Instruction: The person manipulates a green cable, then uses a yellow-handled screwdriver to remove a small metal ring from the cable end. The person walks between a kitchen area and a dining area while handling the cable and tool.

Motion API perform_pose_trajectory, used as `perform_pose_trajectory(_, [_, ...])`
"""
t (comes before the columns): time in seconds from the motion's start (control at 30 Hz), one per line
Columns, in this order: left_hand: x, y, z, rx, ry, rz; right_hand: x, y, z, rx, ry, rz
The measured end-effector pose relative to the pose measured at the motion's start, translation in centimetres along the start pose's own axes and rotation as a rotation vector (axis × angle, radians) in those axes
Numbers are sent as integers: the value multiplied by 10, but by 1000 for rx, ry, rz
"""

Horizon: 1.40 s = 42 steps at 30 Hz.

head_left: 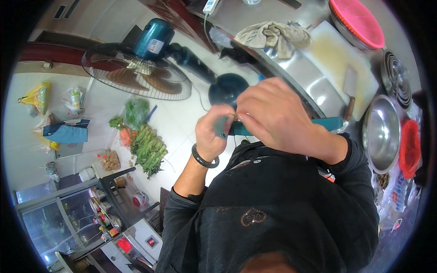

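Note:
In front of my dark apron my two hands meet, fingertips against fingertips. My left hand (213,129), with a dark bangle at its wrist, is closed in a pinch. Over it bends my right hand (275,111), its fingers closed too and hiding most of what lies between. A tiny brownish bit shows at the fingertips, too small to name. Behind my right hand and wrist runs a teal strip (330,123); a teal patch also shows at my left fingers. I cannot tell what the strip belongs to or whether either hand grips it.
A steel counter at right holds a white cutting board (330,59), a cleaver (350,86), a rag (277,36), a steel bowl (381,134) and pink baskets (359,20). At left stand a fan (136,75) and leafy vegetables (148,148) on the floor.

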<state>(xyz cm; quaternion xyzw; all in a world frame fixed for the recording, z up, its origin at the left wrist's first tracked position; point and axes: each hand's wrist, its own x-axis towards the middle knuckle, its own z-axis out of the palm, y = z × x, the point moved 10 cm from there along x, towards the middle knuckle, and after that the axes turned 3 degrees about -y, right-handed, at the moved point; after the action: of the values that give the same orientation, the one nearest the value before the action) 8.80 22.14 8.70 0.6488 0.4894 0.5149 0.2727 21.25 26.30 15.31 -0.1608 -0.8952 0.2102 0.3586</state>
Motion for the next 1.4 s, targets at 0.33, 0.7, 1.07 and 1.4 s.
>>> perform_pose_trajectory(0.33, [4,-6,6,79,-26,16,-2,4,-6,-9,76,-42])
perform_pose_trajectory(0.7, [13,-8,15,215,-62,59,1,10,-20,111,93,-17])
perform_pose_trajectory(1.07, [15,-13,3,232,-31,51,-6,50,-6,256,94,212])
perform_pose_trajectory(1.4, [16,-9,7,338,-86,83,-23,88,63,713,-314,442])
